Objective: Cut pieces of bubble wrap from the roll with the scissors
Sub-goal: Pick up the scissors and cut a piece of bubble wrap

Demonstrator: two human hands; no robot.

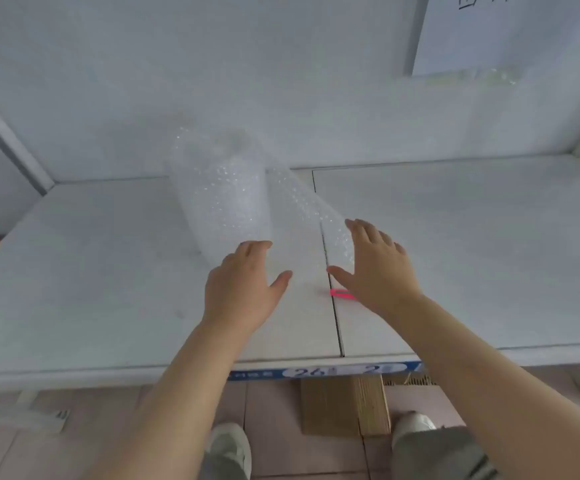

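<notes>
A roll of clear bubble wrap [219, 188] stands upright on the white table [454, 244], slightly left of centre. A loose sheet [302, 209] runs off the roll toward the right and toward me. My left hand [243, 282] is spread open just in front of the roll's base, holding nothing. To its right, my right hand [378, 268] is open at the near end of the loose sheet, fingers apart. A bright pink scissors handle [340, 293] lies on the table, mostly hidden beneath my right hand.
The table is two white panels with a seam [333, 306] running between my hands. A white wall stands close behind the roll. More bubble wrap [489, 77] lies at the back right. A cardboard piece [344, 407] rests on the tiled floor beneath the table edge.
</notes>
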